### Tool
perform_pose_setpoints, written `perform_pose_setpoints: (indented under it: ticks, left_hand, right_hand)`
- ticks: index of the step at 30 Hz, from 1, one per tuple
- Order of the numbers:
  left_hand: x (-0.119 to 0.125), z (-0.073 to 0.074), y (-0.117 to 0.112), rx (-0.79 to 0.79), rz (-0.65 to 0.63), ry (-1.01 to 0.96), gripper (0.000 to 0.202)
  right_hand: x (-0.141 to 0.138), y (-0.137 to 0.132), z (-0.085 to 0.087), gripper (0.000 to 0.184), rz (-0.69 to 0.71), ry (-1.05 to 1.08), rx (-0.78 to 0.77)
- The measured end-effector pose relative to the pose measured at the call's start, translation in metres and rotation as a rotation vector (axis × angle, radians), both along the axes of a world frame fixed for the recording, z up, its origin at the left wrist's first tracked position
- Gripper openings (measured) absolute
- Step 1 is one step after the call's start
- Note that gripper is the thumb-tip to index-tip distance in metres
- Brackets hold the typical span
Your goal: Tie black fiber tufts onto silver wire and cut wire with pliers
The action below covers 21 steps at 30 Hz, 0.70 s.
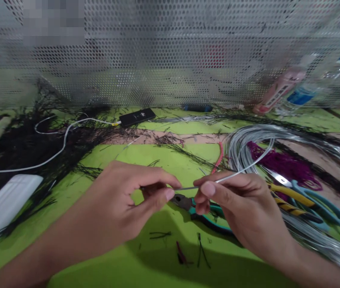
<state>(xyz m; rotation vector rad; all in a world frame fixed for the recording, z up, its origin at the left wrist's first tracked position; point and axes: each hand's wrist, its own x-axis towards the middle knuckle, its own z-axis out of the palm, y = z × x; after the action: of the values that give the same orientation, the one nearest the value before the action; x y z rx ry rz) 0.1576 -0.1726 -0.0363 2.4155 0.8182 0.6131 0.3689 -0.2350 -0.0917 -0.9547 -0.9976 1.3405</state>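
A thin silvery wire (242, 169) runs between my two hands and curves up at the right toward a large coil of the same wire (236, 146). My left hand (127, 200) pinches the wire's left end between thumb and forefinger. Close beside it, my right hand (236, 204) is closed on the wire, thumb on top. Below the hands, pliers with teal and black handles (210, 226) lie on the green surface (103, 264), partly hidden by my right hand. Short dark twisted bits (183, 254) lie in front of them.
Scissors with light blue handles (338, 208) and yellow-black handled pliers (296, 196) lie at right, by purple yarn (290, 162). Black strands (22, 140) heap at left, near a white block (10, 208). A cabled black device (137, 117) and bottles (300, 94) stand before a perforated panel (170, 52).
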Motion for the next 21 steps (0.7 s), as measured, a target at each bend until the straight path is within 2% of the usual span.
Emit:
perform_pose_setpoints:
  ticks: [8, 16, 21]
  left_hand:
    - [0.006, 0.001, -0.003, 0.025, -0.042, 0.008, 0.014]
    - [-0.001, 0.0, -0.006, 0.057, -0.087, 0.08, 0.012]
    - [-0.007, -0.001, -0.008, -0.022, -0.076, 0.273, 0.017]
  right_hand:
    - [0.005, 0.001, -0.007, 0.006, 0.108, 0.008, -0.012]
    - [0.018, -0.002, -0.023, 0.006, 0.086, 0.118, -0.031]
    - [0.015, 0.001, -0.03, 0.007, 0.112, 0.2, -0.073]
